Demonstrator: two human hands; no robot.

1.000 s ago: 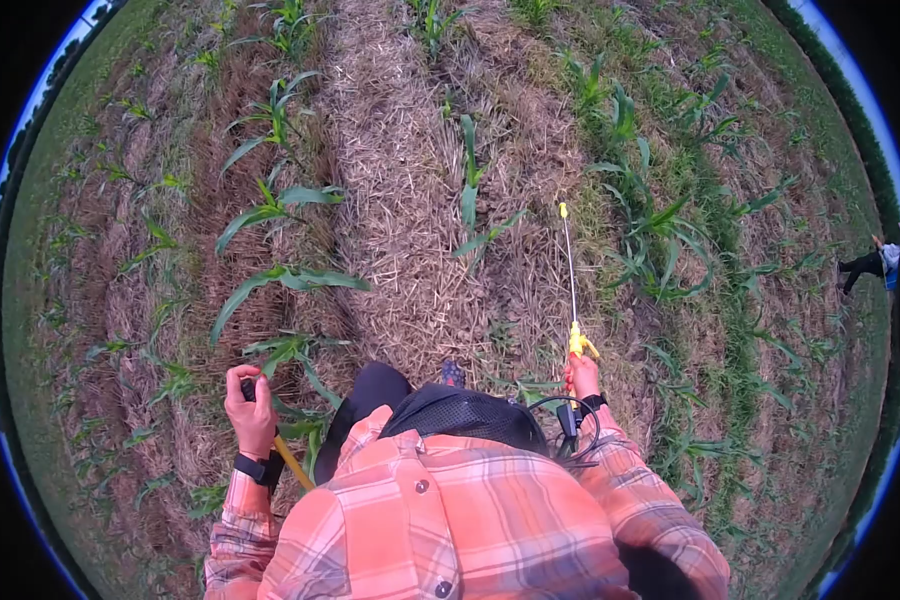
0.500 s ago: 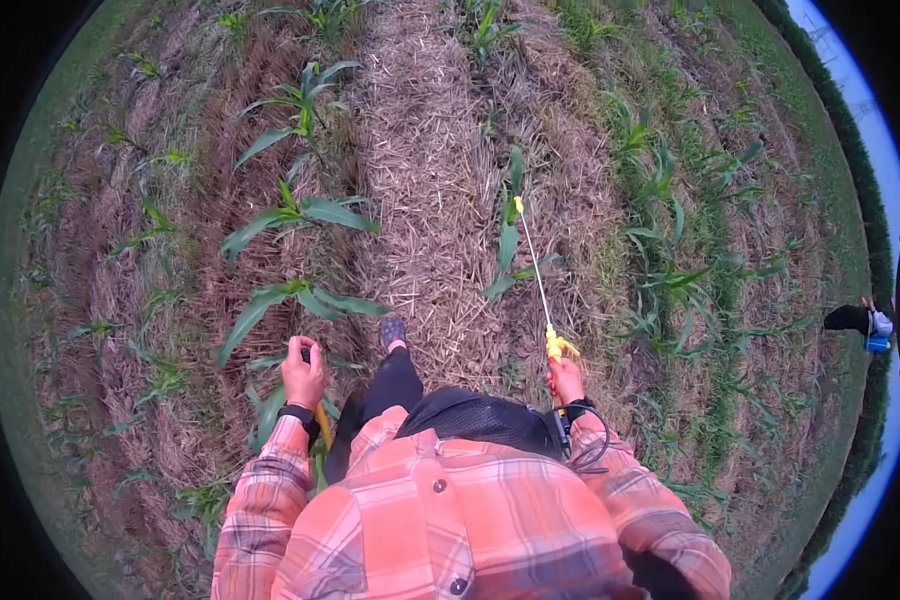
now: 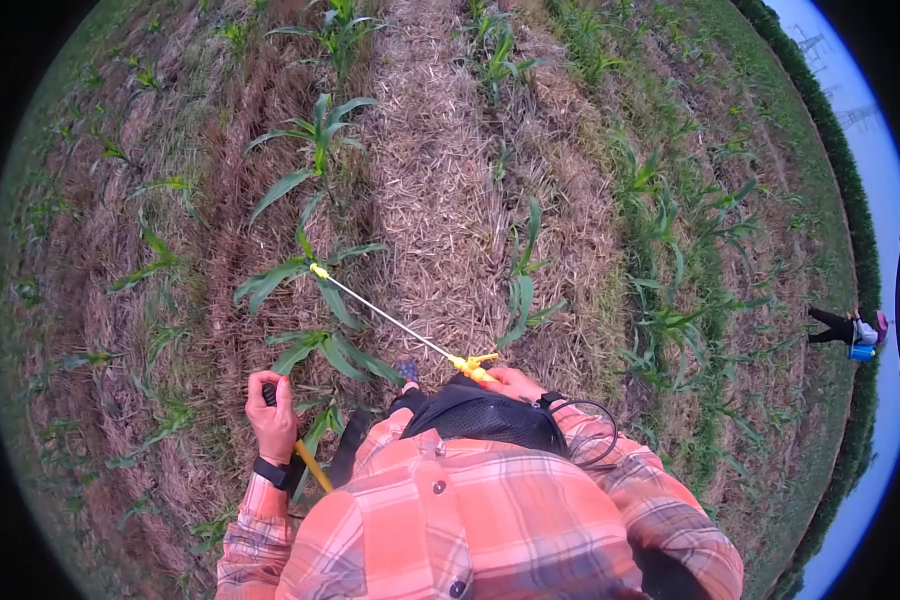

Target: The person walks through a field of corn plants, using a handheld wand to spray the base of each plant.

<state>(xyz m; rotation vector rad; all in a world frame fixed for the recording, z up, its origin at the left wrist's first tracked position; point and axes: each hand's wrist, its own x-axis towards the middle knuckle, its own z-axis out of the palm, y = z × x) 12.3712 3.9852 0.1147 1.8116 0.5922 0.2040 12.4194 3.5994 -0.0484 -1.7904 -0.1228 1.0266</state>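
- At the left side, the left hand (image 3: 274,424) curls tight round a black grip (image 3: 269,394), with a yellow bar (image 3: 313,466) just below.
- Near the middle, the right hand (image 3: 516,384) holds the yellow handle (image 3: 470,369) of the spray wand (image 3: 390,318).
- Farther out, the wand has swung from right to left, so its yellow tip (image 3: 318,271) now meets the left row's plant (image 3: 280,270); I can't tell if they touch.
- Far off right is another person (image 3: 850,328).

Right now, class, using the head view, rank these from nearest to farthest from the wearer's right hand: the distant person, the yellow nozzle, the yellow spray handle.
1. Yellow spray handle: in the grip of the right hand.
2. Yellow nozzle: forward and left, at the far end of the wand.
3. Distant person: far off, near the view's right edge.
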